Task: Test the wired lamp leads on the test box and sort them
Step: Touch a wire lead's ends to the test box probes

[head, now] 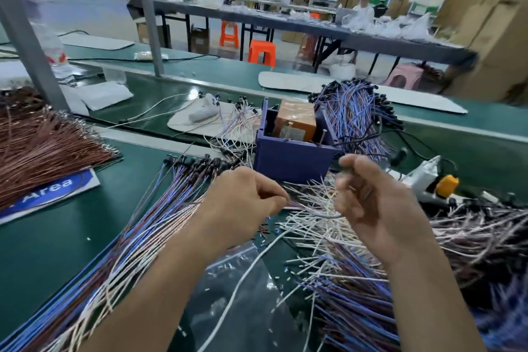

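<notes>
Bench (51, 251) w/ leads (160, 208) (test box (288, 163))

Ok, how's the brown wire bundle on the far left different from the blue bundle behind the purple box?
The brown bundle is copper-brown throughout; the blue bundle mixes blue and purple. The brown bundle lies flat and fanned; the blue bundle arches up behind the purple box. The blue bundle carries black heads along its top; the brown bundle's tips are too small to tell. Both are thin wires on the green bench.

orange stool (261, 51) beside a long table (400, 43), cardboard boxes (491, 37) behind.
</notes>
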Available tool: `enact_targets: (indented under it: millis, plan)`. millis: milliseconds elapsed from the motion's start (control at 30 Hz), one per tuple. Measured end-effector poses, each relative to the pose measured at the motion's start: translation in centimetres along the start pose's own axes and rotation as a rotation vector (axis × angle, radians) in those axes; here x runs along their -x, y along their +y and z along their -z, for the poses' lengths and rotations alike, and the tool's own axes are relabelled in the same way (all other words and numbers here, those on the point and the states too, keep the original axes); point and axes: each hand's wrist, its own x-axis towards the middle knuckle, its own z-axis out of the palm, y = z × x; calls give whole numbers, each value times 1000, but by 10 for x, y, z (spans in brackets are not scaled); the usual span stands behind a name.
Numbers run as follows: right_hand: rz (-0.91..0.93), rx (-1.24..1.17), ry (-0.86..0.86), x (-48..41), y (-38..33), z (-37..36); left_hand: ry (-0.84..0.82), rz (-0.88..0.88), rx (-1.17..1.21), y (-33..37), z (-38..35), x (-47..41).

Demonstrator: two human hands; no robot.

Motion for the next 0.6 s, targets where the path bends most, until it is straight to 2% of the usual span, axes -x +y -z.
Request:
enact_targets:
  millis: [67,100,167,200,233,400,600]
  plan:
    - [24,515,-123,2,-4,-6,23,-155,-85,12,-8,-2]
    - [17,691,-168,2,-2,-8,44,-260,-146,15,-12,-3]
    - [-18,924,-192,1,5,-10,78,-398,-183,17,-24,-7]
    - [-53,1000,-176,1,8,-8,77,-400,-131,14,-28,-9]
    - [-85,1025,-152,1,11,-3,71,-359,-40,10,-31,-10]
    - [-133,782,80,-3,13,41,124,-41,328,-25,-28,-22]
    - [-149,884,14,-4,20,52,172,101,413,-43,-33,-32]
